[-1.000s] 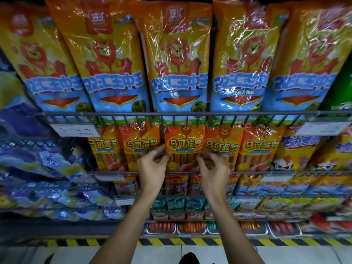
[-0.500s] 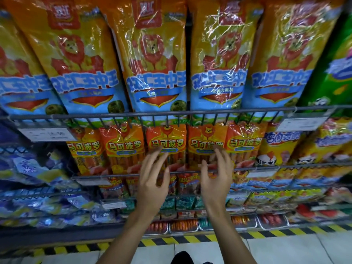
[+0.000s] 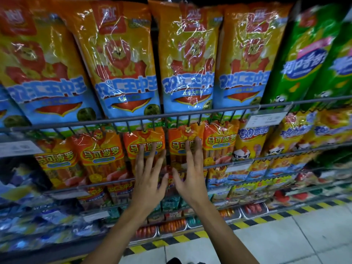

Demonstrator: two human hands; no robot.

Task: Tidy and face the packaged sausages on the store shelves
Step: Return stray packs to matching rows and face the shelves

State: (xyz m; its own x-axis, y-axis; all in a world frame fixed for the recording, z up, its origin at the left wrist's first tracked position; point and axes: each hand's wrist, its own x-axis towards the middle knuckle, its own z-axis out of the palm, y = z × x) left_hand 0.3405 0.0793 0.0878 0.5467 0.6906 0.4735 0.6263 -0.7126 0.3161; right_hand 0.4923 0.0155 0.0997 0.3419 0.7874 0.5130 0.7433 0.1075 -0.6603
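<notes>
A row of small orange sausage packs hangs below the upper wire rail point(image 3: 171, 116). My left hand point(image 3: 147, 176) is flat, fingers straight and spread, over the lower part of one orange pack point(image 3: 144, 144). My right hand point(image 3: 190, 174) is also flat with straight fingers, its tips reaching up over the label of the neighbouring orange pack point(image 3: 179, 144). Neither hand grips anything. More orange packs hang to the left point(image 3: 101, 155) and right point(image 3: 221, 143). Large orange-and-blue sausage bags point(image 3: 122, 69) stand on the shelf above.
Green bags point(image 3: 312, 60) stand at the upper right, yellow packs point(image 3: 251, 141) beside the orange row. Price tags point(image 3: 266, 119) clip to the rails. Lower shelves hold smaller packs and trays point(image 3: 171, 225). Black-and-yellow hazard tape point(image 3: 247, 223) edges the tiled floor.
Both hands let go of the middle pack's sides, opened flat and shifted right along the row. The camera view swung right, bringing the green bags into sight.
</notes>
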